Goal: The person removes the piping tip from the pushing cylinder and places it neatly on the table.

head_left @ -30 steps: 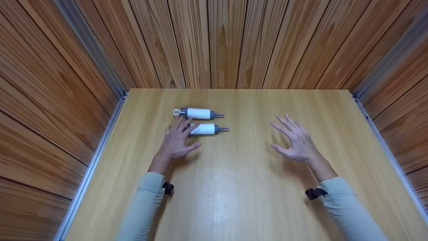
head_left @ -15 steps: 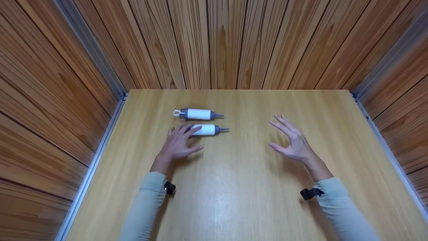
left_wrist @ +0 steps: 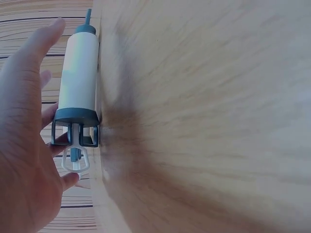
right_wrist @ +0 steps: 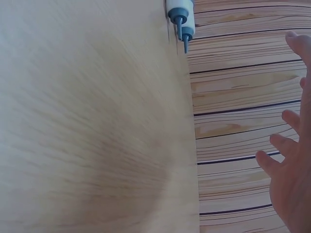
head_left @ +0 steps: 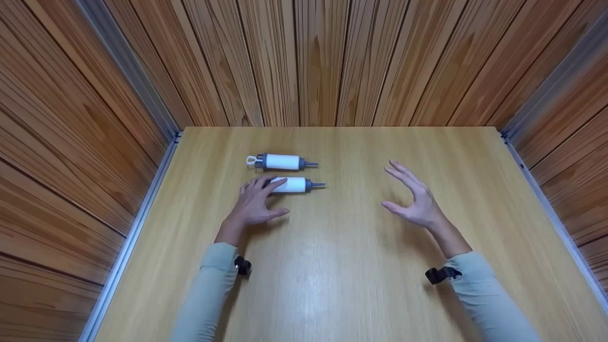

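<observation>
Two syringe-like tubes lie side by side on the table, each with a white barrel and a thin grey-blue nozzle pointing right. My left hand [head_left: 254, 203] is over the rear end of the nearer tube [head_left: 293, 185], hiding that part in the head view. Its fingers are loosely bent and the thumb stands apart from the barrel. In the left wrist view, this tube [left_wrist: 78, 70] shows dark brackets and a white ring handle [left_wrist: 76, 160], with fingers behind it; contact is unclear. The farther tube [head_left: 282, 162] lies untouched. My right hand [head_left: 417, 202] hovers at the right with fingers extended, holding nothing.
A wooden table [head_left: 342, 266] is enclosed by wood-plank walls [head_left: 318, 61] at the back and both sides. Metal rails [head_left: 128, 225] run along its left and right edges. A small black camera [head_left: 242, 266] sits at each wrist.
My left hand has drawn back slightly, its fingers leaving the farther tube and bending over the nearer one. My right hand has shifted a little left, its fingers closer together.
</observation>
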Demonstrator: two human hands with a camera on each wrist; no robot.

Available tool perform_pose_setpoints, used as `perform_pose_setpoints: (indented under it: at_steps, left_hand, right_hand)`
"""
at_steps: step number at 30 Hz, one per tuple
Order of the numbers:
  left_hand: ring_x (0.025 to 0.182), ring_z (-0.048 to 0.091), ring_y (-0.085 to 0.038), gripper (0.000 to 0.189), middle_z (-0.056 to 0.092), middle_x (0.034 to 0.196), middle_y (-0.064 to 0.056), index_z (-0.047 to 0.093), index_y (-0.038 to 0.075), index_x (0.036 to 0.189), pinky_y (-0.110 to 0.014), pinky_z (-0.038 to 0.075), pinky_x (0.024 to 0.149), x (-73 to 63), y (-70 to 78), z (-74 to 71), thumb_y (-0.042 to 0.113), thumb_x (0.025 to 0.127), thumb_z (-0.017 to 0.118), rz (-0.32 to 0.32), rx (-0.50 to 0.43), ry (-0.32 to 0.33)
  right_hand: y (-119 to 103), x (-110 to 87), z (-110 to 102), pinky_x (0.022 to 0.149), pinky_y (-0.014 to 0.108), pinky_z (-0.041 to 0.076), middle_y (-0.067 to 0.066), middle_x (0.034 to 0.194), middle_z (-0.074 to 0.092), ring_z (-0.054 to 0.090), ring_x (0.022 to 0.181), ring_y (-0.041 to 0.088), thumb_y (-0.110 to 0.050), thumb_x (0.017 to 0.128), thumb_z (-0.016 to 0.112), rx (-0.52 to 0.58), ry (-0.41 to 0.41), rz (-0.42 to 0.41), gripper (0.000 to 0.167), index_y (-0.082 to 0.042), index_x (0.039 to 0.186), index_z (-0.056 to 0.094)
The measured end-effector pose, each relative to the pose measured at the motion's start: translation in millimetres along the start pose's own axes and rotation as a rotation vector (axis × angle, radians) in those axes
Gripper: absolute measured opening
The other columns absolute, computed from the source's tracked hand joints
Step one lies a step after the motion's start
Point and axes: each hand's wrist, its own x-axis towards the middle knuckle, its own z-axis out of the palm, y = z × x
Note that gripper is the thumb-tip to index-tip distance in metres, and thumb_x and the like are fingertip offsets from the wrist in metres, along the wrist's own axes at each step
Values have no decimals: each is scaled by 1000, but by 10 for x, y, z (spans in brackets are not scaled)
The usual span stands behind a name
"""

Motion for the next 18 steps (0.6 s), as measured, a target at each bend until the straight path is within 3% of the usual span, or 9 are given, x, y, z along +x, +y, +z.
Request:
perform_pose_setpoints:
  at_steps: [1,7,10,18]
  left_hand:
    - [166,33,-48,90,37,181,-17,45,35,173,-80,19,134,5,2,3,65,95,76,-1,-1,5]
    - [162,34,-47,89,40,177,-16,47,36,172,-83,15,133,13,24,21,61,93,81,-33,8,19]
    - [162,35,-47,88,42,176,-15,49,36,170,-81,17,134,23,35,22,59,93,83,-36,6,26]
    - [156,41,-43,72,51,167,-14,61,31,162,-72,26,135,68,67,27,46,96,86,-31,-6,46]
  right_hand:
    - [0,4,2,135,19,28,33,170,51,45,166,42,-2,81,92,8,-2,2,84,0,158,60]
    - [-7,-21,35,132,17,33,32,172,49,42,168,10,4,79,93,82,3,26,87,2,159,58]
    - [-11,-34,53,129,16,39,31,174,45,42,166,3,12,78,91,176,7,41,89,4,160,57]
    - [-17,-35,75,119,23,55,-2,178,45,45,164,4,26,77,84,382,-8,72,97,10,165,44]
